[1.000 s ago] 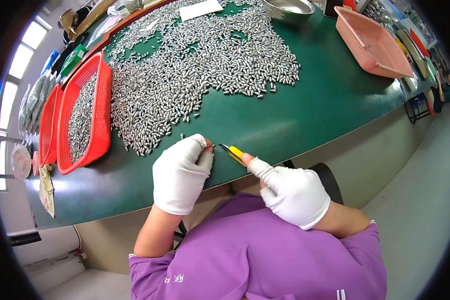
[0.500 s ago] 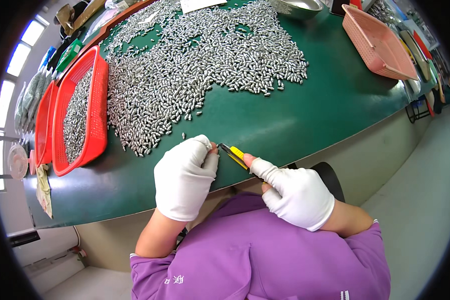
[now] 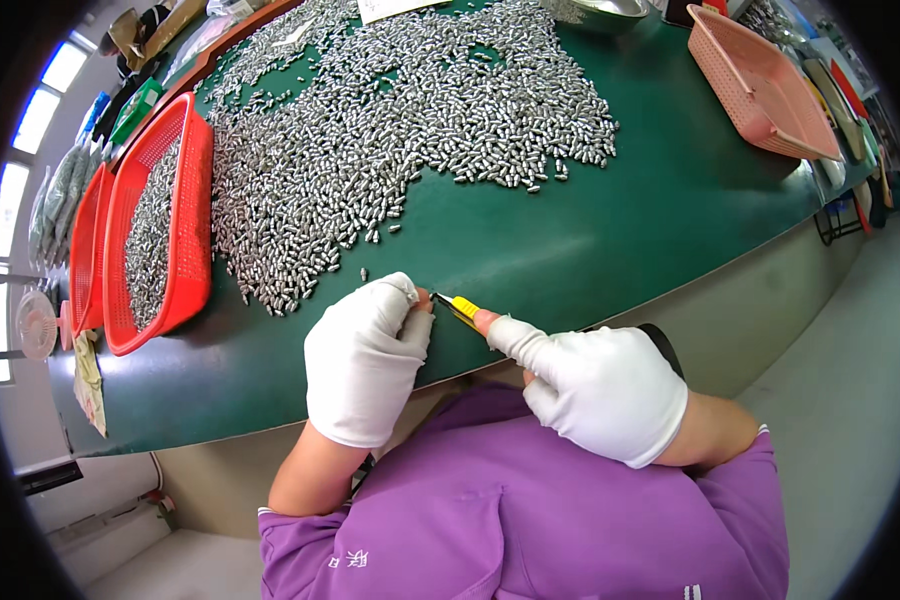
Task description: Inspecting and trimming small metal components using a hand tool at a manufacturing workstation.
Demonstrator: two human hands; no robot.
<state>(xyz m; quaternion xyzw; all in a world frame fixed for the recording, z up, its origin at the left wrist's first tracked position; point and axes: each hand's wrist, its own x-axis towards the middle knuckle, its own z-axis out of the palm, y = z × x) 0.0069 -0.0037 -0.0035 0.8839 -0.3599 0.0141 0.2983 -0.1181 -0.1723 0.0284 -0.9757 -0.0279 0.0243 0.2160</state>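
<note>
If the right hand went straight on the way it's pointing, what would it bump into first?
Probably the left hand: the yellow-and-black tool in the right hand points at the left fingertips, very close, though whether they touch is unclear.

My green table (image 3: 530, 245)
Silvery pieces (image 3: 370, 180) beyond my left hand (image 3: 365, 360), red basket (image 3: 197, 200) leftward; pink basket (image 3: 735, 95) beyond my right hand (image 3: 610, 395).

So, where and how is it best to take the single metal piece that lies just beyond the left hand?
Probably pinch the single metal piece at its middle, across its width, coming from above. It is longer than wide, points roughly up the picture, and lies apart from the pile, with bare green table on both sides.
</note>
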